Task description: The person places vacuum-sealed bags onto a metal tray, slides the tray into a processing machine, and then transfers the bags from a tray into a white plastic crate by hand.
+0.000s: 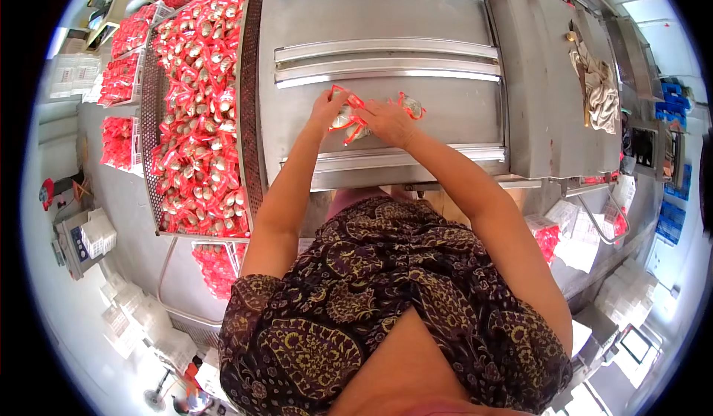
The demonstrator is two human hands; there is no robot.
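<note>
Small clear packets with red edges lie on a flat metal machine bed in front of me; what is inside them looks pale and rounded. My left hand (329,109) has its fingers closed on the red edge of one packet (342,119). My right hand (388,122) reaches in from the other side, its fingertips at the same packet's red end; its grip is partly hidden. Below the fingers, another packet (357,134) rests on the metal. Just right of my right hand lies a separate packet (411,106).
A perforated metal tray (253,111) heaped with red packets stands at left, with filled crates (137,145) beyond it. Raised metal bars (386,69) cross the machine bed. At right, a crumpled cloth (596,82) lies on a metal housing (535,82).
</note>
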